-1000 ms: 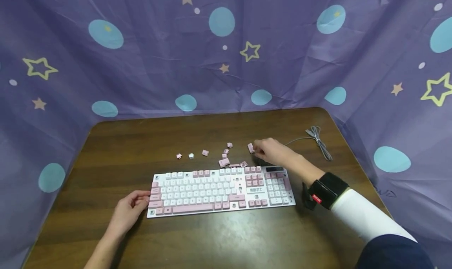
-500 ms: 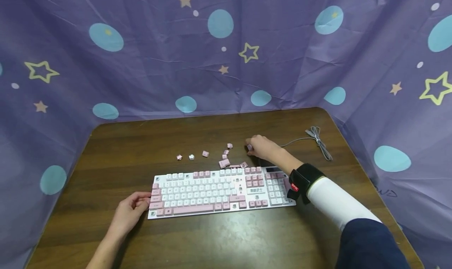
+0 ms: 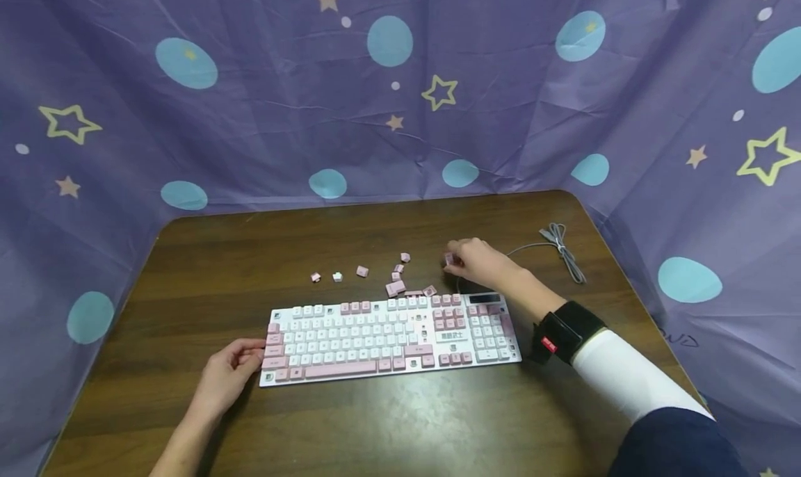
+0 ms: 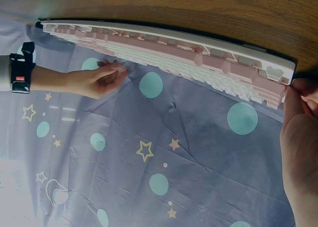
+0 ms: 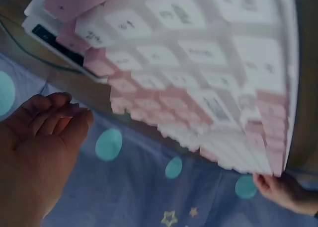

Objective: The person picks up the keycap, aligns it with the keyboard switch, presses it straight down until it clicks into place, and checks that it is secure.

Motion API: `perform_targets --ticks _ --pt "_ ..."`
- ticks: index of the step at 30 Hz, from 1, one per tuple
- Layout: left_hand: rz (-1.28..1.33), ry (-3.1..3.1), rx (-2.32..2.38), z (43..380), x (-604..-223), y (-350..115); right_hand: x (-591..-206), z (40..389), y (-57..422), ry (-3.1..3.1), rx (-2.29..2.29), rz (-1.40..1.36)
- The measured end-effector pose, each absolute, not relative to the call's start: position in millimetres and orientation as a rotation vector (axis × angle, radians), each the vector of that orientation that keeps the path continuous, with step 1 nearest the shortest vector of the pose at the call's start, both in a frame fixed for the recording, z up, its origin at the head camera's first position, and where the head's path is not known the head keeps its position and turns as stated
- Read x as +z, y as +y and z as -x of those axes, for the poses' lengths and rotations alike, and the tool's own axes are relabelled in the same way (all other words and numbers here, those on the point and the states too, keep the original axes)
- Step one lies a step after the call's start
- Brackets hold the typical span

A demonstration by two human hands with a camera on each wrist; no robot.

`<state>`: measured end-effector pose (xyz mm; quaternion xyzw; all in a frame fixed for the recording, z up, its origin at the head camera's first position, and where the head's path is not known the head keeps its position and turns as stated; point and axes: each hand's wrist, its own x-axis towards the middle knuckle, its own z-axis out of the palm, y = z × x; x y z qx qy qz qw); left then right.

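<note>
A white and pink keyboard (image 3: 350,341) lies on the wooden table, with bare spots where keycaps are off. My left hand (image 3: 228,373) grips its left edge; in the left wrist view, thumb and fingers (image 4: 293,100) meet at the corner. Beyond the keyboard's number pad, my right hand (image 3: 480,263) pinches a pink keycap (image 3: 448,258) between thumb and fingers, raised above the tabletop. The right wrist view shows that keycap (image 5: 74,109) partly hidden by the fingertips.
Several loose pink keycaps (image 3: 362,272) and a whitish one (image 3: 338,277) lie behind the keyboard, some close to its back edge. A bundled grey cable (image 3: 566,254) rests at the back right. A purple patterned curtain (image 3: 281,115) hangs around the table's (image 3: 206,254) far sides.
My right hand has closed on the pink keycap, lifted it off the table and drawn it slightly right, turning it in the fingers. The left hand stays at the keyboard's edge.
</note>
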<state>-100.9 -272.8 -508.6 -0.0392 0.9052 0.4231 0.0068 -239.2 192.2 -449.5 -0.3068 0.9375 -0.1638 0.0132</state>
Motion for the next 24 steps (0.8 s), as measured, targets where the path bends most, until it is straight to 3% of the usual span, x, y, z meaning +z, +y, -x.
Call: perform_targets --ticks 9,24 --pt "0.043 2.852 1.333 102.4 -508.1 -274.7 -436.0 200.4 223.7 2.919 -0.529 0.908" --pt "0.038 2.854 1.306 101.3 -508.4 -275.0 -436.5 145.1 273.1 2.84 -0.657 1.101"
